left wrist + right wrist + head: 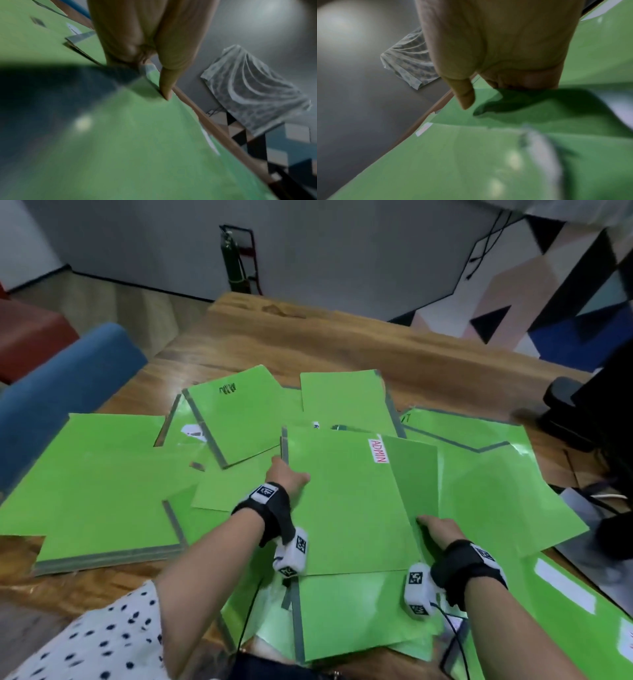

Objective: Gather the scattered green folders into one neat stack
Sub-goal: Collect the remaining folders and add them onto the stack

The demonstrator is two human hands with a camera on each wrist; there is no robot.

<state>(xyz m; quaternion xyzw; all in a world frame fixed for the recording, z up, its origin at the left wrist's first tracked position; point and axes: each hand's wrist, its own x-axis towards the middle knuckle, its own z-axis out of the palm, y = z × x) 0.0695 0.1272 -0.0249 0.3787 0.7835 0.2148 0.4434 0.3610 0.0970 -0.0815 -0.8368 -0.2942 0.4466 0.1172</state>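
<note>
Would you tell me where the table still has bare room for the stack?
Bare table lies beyond the folders, toward the far edge, with a narrow strip at the near left corner. Everything around both hands, left and right, is crowded with overlapping folders.

L wrist [270,508]: blk strap, white tagged cam | R wrist [469,563]: same | top [102,642]: white, dk dots

head: high, looking down | wrists: close, along fingers | shared: green folders [346,501]

1. "ADMIN" in red capitals stands on a white label [378,450] on the top green folder [342,501].
2. Black handwriting [227,388] on another folder [236,419] is unreadable.
</note>
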